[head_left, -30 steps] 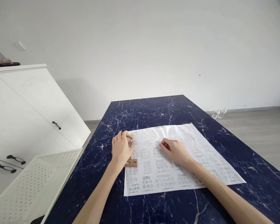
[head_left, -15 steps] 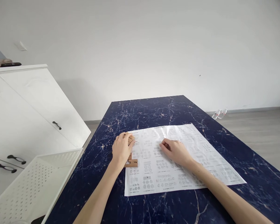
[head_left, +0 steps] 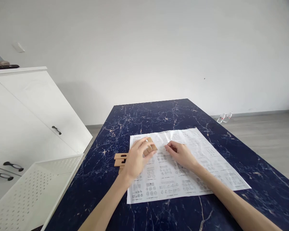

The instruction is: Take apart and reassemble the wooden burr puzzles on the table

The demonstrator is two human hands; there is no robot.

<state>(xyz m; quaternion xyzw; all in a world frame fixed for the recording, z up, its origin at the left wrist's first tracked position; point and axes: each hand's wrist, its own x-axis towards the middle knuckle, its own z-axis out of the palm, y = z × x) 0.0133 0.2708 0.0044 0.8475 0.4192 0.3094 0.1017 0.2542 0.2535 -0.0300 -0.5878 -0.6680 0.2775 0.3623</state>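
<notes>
A notched wooden block (head_left: 152, 144) is gripped between the fingers and thumb of my left hand (head_left: 134, 158), over the left part of a printed paper sheet (head_left: 180, 189). To the left of that hand, further slotted wooden pieces (head_left: 120, 156) lie at the sheet's left edge, partly covered by the hand. My right hand (head_left: 181, 154) rests on the middle of the sheet with its fingers curled and the thumb against the index finger. Whatever may be inside that pinch is hidden. Small diagrams and lines of print cover the creased sheet.
The sheet lies on a dark blue marble-patterned table (head_left: 149, 115). White cabinets (head_left: 33, 112) and a white perforated bin (head_left: 33, 189) stand at the left. Two clear bottles (head_left: 224, 117) are on the floor beyond the table's right edge.
My left hand has moved right over the sheet with the wooden block, which has turned. Slotted pieces left of the hand have come into view. My right hand has barely moved.
</notes>
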